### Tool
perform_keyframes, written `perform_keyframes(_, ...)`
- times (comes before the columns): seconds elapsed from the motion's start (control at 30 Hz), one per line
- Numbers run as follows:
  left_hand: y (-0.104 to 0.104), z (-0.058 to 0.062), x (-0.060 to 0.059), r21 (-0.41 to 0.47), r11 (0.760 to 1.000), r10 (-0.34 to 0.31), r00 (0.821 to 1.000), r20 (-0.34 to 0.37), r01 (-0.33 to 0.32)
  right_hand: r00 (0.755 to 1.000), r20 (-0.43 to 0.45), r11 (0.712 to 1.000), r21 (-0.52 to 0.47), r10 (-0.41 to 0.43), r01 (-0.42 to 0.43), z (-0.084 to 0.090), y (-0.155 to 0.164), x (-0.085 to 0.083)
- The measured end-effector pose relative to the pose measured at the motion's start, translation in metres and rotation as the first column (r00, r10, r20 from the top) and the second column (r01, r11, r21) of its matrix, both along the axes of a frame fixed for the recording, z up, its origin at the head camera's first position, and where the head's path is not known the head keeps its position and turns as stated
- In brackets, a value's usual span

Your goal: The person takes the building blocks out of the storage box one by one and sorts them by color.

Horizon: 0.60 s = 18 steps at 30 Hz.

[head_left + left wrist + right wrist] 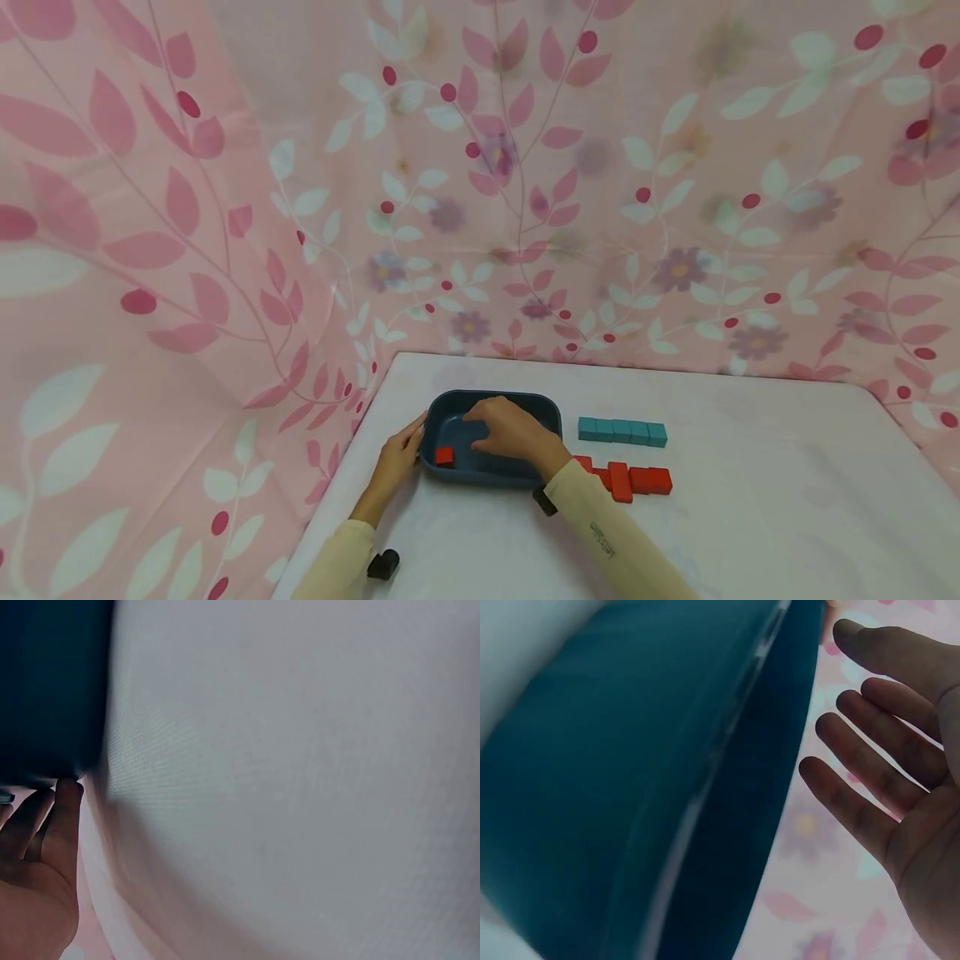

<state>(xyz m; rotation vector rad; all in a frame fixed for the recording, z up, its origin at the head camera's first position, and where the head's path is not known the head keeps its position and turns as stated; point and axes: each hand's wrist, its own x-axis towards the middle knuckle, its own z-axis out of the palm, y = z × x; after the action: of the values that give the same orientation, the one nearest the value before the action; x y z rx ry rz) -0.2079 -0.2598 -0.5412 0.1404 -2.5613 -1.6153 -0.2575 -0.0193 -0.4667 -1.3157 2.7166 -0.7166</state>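
Both arms wear pale cream long sleeves; the right sleeve (611, 542) bears small dark lettering, with black wrist-mounted devices (383, 564).

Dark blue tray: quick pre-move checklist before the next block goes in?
1. Dark blue plastic tray flat on the white-clothed table: ok.
2. Left hand steadies the tray's left rim, fingers straight: ok.
3. Right hand over the tray, fingers relaxed, palm bare in the wrist view: ok.
4. Small red block lies in the tray's near left corner: ok.
5. Row of teal blocks and cluster of red blocks on the table right of the tray: ok.
6. Tray floor under the right hand: cannot tell.
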Motion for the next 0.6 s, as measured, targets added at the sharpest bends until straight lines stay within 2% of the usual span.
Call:
perform_keyframes(0.33,-0.001,-0.002,-0.002,0.040,0.999,0.003,1.000,0.013,-0.004,0.994,0.077,0.997,-0.032,0.077,-0.075,-0.017,-0.024,-0.008)
perform_keyframes(0.6,-0.001,-0.004,-0.002,0.073,0.997,-0.016,1.000,-0.005,0.017,0.987,0.139,0.997,-0.027,0.077,-0.074,-0.028,-0.032,-0.007)
